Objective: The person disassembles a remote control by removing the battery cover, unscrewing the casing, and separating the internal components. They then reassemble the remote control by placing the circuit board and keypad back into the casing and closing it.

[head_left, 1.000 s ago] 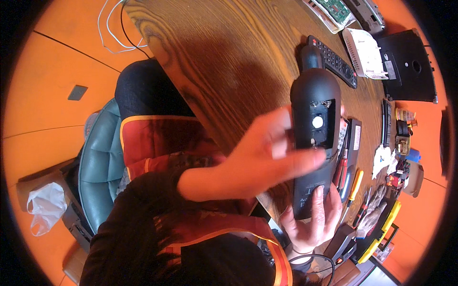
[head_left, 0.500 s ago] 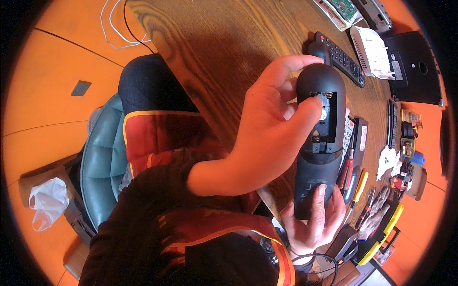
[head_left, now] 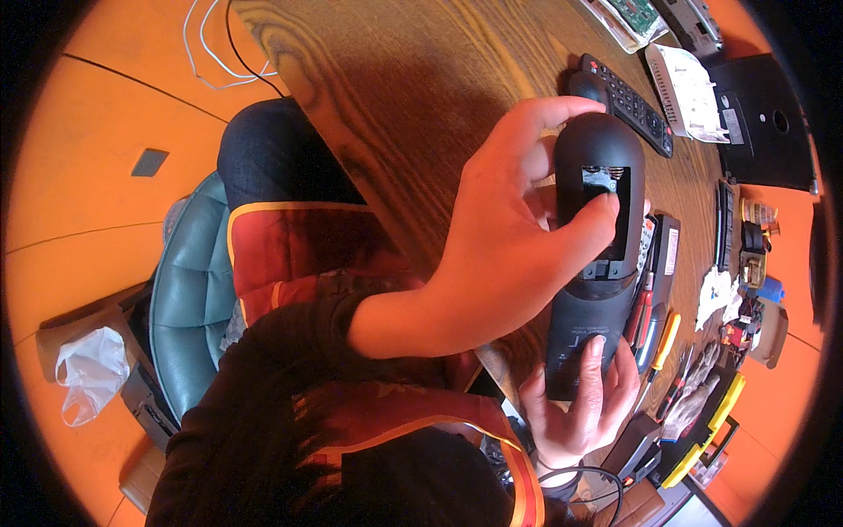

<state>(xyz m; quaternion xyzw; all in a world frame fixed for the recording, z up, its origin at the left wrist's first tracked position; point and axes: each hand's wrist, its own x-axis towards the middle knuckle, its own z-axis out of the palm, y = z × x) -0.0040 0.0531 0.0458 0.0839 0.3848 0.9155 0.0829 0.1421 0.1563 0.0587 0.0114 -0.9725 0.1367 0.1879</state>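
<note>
A black remote control [head_left: 590, 303] with a rounded head is held upright in front of me, its back facing me and its battery compartment [head_left: 624, 211] uncovered. A spring contact shows at the compartment's top, beside a pale blue-grey patch I cannot make out. My left hand [head_left: 518, 228] is closed around the head from the left; its thumb presses into the compartment and its index finger lies at the top edge. My right hand [head_left: 584, 413] grips the lower end, fingers against the back. The far fingers of the left hand are partly hidden.
A second black remote [head_left: 628, 105] lies on the wooden table [head_left: 395, 79] beyond. Screwdrivers, including one with a yellow handle [head_left: 667, 341], lie to the right. Farther right are a white plastic casing [head_left: 685, 92], a black panel [head_left: 764, 123] and a yellow-edged toolbox [head_left: 716, 430]. A teal chair [head_left: 198, 290] stands left.
The left thumb has slid down inside the compartment, baring more of the pale patch near the top spring. The remote control and both hands have shifted slightly right.
</note>
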